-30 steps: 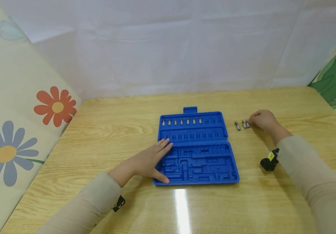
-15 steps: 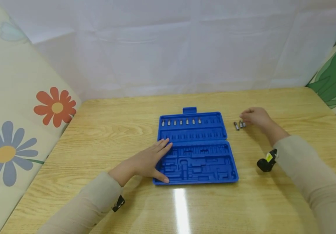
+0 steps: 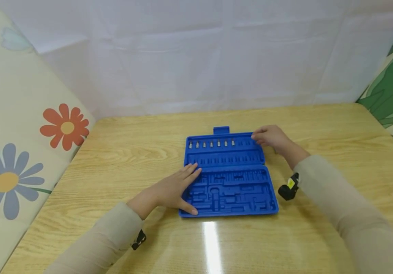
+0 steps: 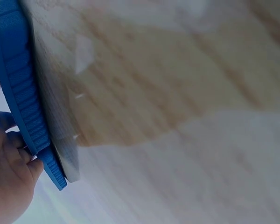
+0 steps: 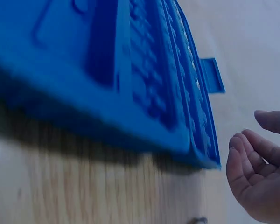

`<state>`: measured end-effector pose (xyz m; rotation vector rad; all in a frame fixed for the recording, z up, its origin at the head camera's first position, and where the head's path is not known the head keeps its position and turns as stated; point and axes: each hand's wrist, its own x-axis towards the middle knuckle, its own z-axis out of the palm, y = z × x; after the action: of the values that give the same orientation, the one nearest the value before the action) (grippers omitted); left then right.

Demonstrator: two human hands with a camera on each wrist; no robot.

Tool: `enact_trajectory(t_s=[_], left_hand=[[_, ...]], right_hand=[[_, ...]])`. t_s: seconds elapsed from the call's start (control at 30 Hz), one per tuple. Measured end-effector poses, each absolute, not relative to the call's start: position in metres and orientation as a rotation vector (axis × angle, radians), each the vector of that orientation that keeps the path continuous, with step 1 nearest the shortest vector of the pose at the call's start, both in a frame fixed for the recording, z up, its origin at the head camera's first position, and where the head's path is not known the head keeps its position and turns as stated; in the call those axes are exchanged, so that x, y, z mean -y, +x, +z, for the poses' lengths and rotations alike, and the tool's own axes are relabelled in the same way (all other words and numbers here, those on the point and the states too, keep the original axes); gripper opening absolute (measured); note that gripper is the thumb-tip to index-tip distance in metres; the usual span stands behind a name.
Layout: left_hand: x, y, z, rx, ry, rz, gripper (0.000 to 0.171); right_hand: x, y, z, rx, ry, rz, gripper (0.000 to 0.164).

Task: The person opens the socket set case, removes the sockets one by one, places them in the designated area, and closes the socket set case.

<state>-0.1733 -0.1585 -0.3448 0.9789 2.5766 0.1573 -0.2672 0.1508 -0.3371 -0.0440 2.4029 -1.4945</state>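
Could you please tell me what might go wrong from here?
The right hand is at the far right corner of the open blue plastic case, so it might knock the row of small silver metal bits seated nearby. Whether this hand holds anything is unclear; a bit in it could slip. The left hand rests on the case's left edge; if it pushes, the case might slide on the glossy light-wood table.

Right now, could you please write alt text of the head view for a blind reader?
An open blue case lies on a wood-grained table, seven metal bits lined up in its far half. A person's left hand rests on its left edge; the right hand is at its far right corner.
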Motion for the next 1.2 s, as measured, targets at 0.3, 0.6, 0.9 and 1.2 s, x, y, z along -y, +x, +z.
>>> enact_trajectory(t_s=[0.3,0.6,0.9,1.2], left_hand=[[0.156,-0.173,-0.344,-2.569,0.985,0.169,0.111],[0.157,-0.173,-0.345,-2.569,1.001,0.182,0.111],[0.158,-0.172,-0.345,-2.562,0.98,0.185,0.111],[0.157,-0.172,-0.346,-2.564,0.972,0.174,0.111]], right_hand=[[-0.114,-0.28,-0.339,-2.451,-0.053,-1.349,0.032],[-0.112,-0.331,-0.398,-2.594,-0.192,-1.228,0.032],[-0.086,-0.297,-0.355,-2.737,-0.214,-0.929,0.027],[-0.093,-0.328,-0.394,-2.69,-0.005,-1.209,0.012]])
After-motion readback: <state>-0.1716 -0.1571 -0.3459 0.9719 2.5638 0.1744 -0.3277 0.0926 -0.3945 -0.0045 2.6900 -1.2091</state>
